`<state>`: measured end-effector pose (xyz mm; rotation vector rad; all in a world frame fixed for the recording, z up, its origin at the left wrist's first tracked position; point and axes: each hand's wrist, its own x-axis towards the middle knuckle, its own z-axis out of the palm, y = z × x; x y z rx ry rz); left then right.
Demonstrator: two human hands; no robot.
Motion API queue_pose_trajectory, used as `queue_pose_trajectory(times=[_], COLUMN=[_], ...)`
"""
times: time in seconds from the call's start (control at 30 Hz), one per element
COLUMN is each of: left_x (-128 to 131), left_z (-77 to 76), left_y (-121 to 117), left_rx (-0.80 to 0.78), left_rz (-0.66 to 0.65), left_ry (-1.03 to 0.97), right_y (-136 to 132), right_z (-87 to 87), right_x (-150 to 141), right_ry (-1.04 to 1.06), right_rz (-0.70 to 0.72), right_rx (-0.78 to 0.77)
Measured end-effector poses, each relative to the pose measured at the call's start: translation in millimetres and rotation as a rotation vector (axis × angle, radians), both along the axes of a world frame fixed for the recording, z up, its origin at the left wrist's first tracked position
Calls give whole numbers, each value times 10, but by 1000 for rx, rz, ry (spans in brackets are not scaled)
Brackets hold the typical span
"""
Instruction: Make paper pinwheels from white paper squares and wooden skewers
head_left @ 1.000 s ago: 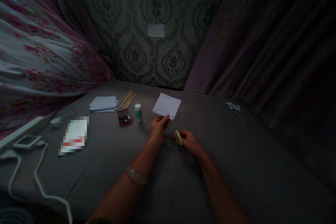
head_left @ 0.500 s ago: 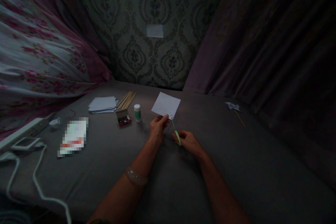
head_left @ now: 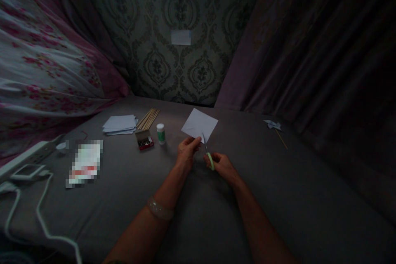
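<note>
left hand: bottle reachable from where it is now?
Probably yes: the bottle stands to the left of the left hand, with nothing visible between them. That hand is holding the paper, though, so it would likely have to let go first.

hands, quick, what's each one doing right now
Left hand: closed, holding the paper at its near edge.
Right hand: closed on the scissors' handles.
</note>
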<state>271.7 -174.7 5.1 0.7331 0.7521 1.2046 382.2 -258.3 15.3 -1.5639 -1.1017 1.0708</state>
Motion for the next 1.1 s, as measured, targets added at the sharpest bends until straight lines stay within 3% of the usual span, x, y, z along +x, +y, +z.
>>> queue_pose_trajectory(times=[0.6, 1.1], left_x=[6, -6], left_z=[13, 43], left_y=[13, 13], left_rx=[1, -88], left_rz=[-22, -60], left_ry=[-54, -155], right_y=[18, 6], right_z=[-21, 9], right_x=[-27, -40], right_ry=[-7, -24], right_rz=[-45, -51], right_rx=[37, 47])
